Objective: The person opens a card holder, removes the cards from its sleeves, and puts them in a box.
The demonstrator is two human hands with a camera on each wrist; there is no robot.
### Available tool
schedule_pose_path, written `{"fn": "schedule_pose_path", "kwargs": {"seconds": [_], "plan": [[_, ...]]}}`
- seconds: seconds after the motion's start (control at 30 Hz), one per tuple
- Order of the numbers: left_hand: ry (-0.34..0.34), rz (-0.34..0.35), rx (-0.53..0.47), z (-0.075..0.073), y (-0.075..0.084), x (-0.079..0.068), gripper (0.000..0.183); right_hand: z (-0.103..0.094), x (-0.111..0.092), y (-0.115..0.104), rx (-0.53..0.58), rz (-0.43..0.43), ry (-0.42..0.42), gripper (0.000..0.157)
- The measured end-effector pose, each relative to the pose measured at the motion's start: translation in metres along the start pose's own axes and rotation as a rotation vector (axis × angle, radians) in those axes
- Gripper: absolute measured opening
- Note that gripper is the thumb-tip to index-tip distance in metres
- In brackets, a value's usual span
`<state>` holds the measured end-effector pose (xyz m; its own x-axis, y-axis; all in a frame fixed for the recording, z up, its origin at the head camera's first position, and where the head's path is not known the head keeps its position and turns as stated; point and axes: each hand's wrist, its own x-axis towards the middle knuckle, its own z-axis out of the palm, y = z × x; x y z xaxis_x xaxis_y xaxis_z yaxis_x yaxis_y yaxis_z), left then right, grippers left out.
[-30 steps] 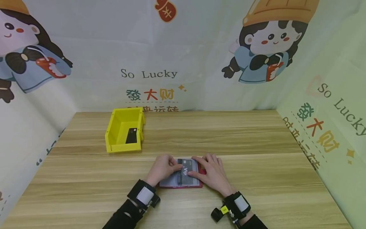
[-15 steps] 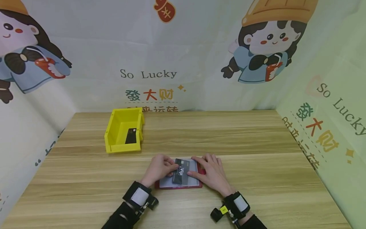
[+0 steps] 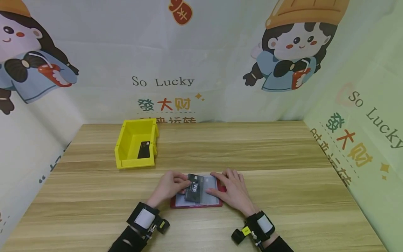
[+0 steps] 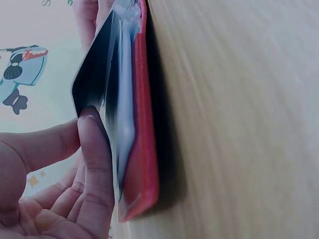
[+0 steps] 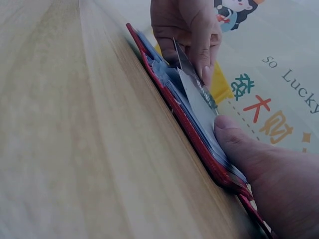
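A dark grey card (image 3: 193,189) marked VIP stands partly out of a clear sleeve of a red card holder (image 3: 172,203), which lies spread on the table. My left hand (image 3: 169,184) pinches the card's left edge between thumb and fingers. In the left wrist view the card (image 4: 95,64) tilts up from the stacked clear pages (image 4: 127,94). Across the holder's right side lies my right hand (image 3: 234,190), fingers extended, its thumb (image 5: 227,123) pressing the sleeve in the right wrist view.
A yellow bin (image 3: 127,147) stands behind and to the left, with a black card (image 3: 144,149) inside. The wooden table (image 3: 267,147) meets a printed cloth backdrop (image 3: 220,80) at the back and sides.
My left hand has moved left, drawing the VIP card partway out of the clear sleeve and tilting it slightly. The right hand has kept its place on the holder.
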<state>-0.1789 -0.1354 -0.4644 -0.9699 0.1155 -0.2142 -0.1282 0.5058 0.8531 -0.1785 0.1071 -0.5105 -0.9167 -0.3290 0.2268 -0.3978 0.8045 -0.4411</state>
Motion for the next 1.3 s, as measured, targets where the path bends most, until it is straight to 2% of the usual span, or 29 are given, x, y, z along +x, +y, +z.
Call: {"fn": "schedule_pose_path", "kwargs": {"seconds": [0.43, 0.63, 0.8, 0.93, 1.3], "plan": [[0.014, -0.01, -0.091, -0.015, -0.01, -0.002, 0.021, 0.0, -0.003, 0.001, 0.019, 0.01, -0.017, 0.063], [0.021, 0.01, -0.079, -0.027, -0.014, -0.001, 0.024, 0.001, -0.005, 0.001, 0.026, 0.021, -0.024, 0.064], [0.04, 0.034, -0.067, -0.044, -0.012, -0.002, 0.028, 0.002, -0.004, 0.002, 0.004, -0.008, 0.009, 0.062], [0.054, 0.022, -0.078, -0.06, -0.008, -0.003, 0.033, 0.003, -0.004, 0.003, -0.001, -0.021, 0.024, 0.061], [0.109, 0.045, -0.058, -0.107, -0.004, 0.001, 0.041, 0.002, -0.001, 0.002, 0.006, -0.013, 0.015, 0.061]]}}
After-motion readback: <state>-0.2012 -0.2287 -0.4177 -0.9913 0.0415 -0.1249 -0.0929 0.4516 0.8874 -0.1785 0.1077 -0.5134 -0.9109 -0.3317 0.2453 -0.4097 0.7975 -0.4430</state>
